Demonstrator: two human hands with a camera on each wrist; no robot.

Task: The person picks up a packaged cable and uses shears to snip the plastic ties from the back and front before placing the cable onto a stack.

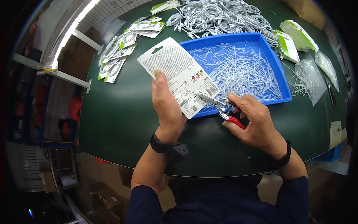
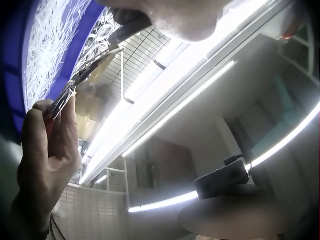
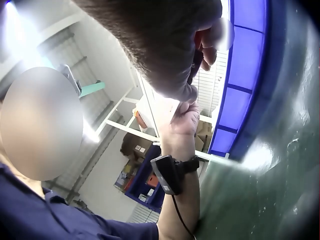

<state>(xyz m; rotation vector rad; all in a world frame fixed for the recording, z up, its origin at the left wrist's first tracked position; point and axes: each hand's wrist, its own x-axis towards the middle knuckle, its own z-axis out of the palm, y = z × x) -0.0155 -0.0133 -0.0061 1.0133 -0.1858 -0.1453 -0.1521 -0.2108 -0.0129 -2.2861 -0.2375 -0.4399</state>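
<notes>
The left hand [image 1: 166, 106] grips a white printed card [image 1: 167, 63] by its left edge, thumb on the text side, the card tilted above the table. In the right hand [image 1: 257, 121] are red-handled cutters [image 1: 235, 121], their metal jaws lying at the card's lower part near the barcode. The left wrist view shows the right hand [image 2: 47, 165] round the cutters [image 2: 67, 95]. In the right wrist view the left hand [image 3: 182, 122] is beyond the right hand [image 3: 165, 50]. What lies behind the card is hidden.
A blue tray [image 1: 285, 87] of thin white ties is behind the hands. Coiled grey cables [image 1: 223, 16] are heaped at the back. Carded cables [image 1: 123, 52] lie left; green-white packs [image 1: 289, 46], plastic bags [image 1: 311, 80] and a dark-handled tool [image 1: 330, 91] lie right.
</notes>
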